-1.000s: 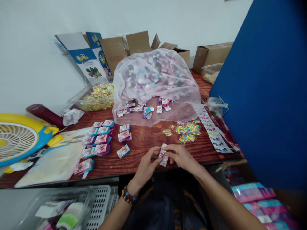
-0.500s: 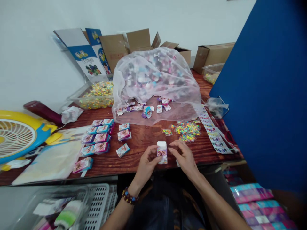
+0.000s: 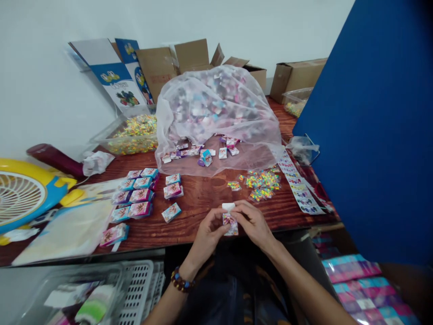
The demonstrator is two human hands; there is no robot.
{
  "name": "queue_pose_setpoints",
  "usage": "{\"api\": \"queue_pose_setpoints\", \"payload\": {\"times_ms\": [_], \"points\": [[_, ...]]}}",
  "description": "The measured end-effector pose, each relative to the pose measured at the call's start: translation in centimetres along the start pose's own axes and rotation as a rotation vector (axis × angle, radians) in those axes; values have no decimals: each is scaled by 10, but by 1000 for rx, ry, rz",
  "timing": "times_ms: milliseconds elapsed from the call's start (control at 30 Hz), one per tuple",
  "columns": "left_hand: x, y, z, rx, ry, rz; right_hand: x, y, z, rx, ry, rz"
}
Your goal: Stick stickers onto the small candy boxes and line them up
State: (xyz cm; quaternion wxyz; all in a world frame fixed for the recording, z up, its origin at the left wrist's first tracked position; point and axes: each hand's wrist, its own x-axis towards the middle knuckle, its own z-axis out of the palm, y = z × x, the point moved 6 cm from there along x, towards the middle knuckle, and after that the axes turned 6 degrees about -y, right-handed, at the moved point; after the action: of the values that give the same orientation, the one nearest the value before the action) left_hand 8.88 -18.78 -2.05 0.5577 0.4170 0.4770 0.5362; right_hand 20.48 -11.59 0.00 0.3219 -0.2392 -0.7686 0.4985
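Note:
Both my hands meet at the near edge of the wooden table [image 3: 203, 203] and hold one small colourful box [image 3: 230, 224] with its white top flap up. My left hand [image 3: 207, 235], with a bead bracelet at the wrist, pinches the box from the left. My right hand [image 3: 252, 222] grips its right side and top with curled fingers. A loose blue box [image 3: 172, 212] lies just left of my hands. Rows of finished small boxes [image 3: 135, 195] sit further left. A scatter of tiny bright packets [image 3: 260, 184] lies just beyond my hands to the right.
A big clear bag of small boxes [image 3: 213, 108] fills the table's middle, with cardboard cartons [image 3: 189, 58] behind it. A clear tub of bright bits [image 3: 135, 133] is at back left, a yellow and blue fan [image 3: 23, 192] at far left, a blue panel [image 3: 375, 126] on the right. Sticker strips [image 3: 297, 183] lie by it.
My right hand, which had come off the box half a second ago, has closed on it again. The box's white flap now stands up.

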Motion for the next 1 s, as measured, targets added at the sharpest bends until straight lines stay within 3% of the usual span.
{"api": "queue_pose_setpoints", "payload": {"times_ms": [133,367,600,1000], "points": [[-3,-1,6,-36,-32,-16,-2,-2,-2,-10,-54,-10],[-10,9,8,41,41,31,3,-7,-10,34,-59,73],[-14,12,7,111,49,34,11,-1,-6,135,-252,251],[-14,12,10,151,-30,17,13,-1,-6,108,-356,291]]}}
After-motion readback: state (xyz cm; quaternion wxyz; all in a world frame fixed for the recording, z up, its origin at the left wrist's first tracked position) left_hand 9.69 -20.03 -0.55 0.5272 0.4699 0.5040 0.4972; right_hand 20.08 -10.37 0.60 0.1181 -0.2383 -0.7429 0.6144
